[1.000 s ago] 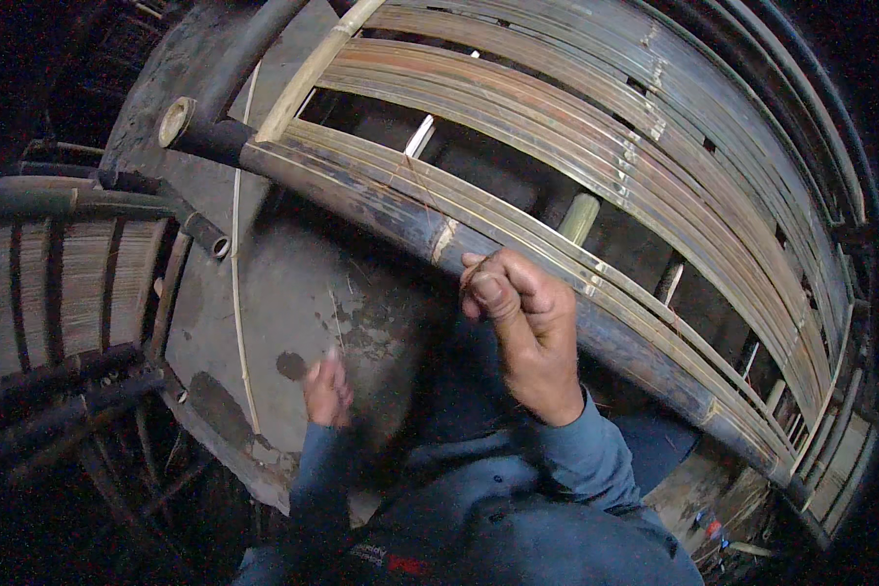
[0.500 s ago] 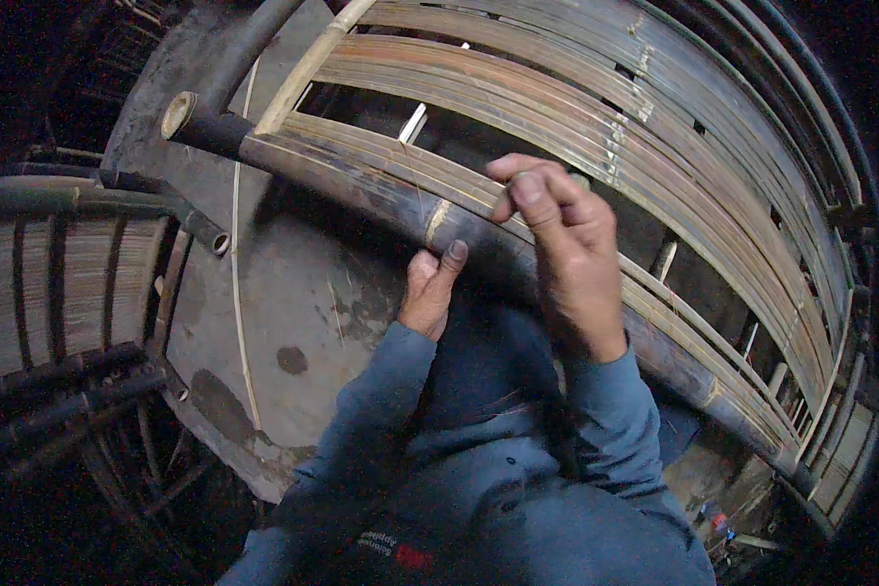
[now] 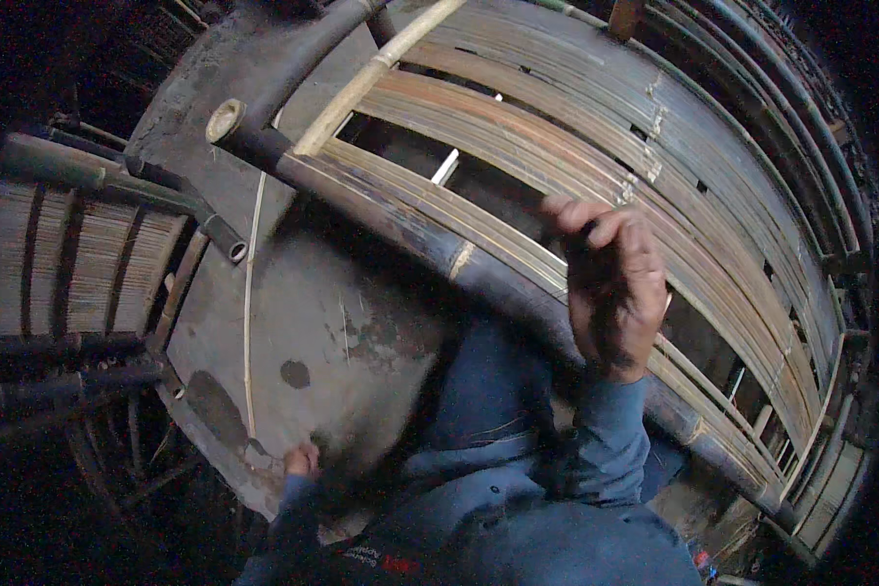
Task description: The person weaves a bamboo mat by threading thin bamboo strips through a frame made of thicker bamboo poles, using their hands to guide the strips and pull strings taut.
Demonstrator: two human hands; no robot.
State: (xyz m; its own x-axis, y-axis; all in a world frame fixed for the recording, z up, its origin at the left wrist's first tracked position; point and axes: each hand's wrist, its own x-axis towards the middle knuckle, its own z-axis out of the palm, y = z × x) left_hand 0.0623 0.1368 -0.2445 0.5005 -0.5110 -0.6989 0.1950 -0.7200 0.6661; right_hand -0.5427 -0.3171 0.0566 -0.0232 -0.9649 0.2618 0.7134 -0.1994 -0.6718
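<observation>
A large bamboo bench (image 3: 698, 220) lies across my lap, its seat made of long flat slats with gaps between them. A thick dark bamboo pole (image 3: 391, 220) forms its near edge. Over the slats beside that pole, my right hand (image 3: 615, 293) is raised with its fingers curled in. Whatever it may hold is hidden behind the fingers. My left hand (image 3: 303, 457) is low at the left, away from the bench and above the floor. It is small and blurred, so its fingers cannot be made out.
Another slatted bamboo piece (image 3: 88, 249) stands at the left, with a hollow green-grey pole (image 3: 227, 240) sticking out. One long thin bamboo strip (image 3: 251, 342) lies on the grey concrete floor (image 3: 361, 337). More dark poles (image 3: 752, 83) line the far right.
My left hand has left the near pole and swung down toward the lower left. My right hand has shifted slightly right and down, fingers still curled. The view has turned a little.
</observation>
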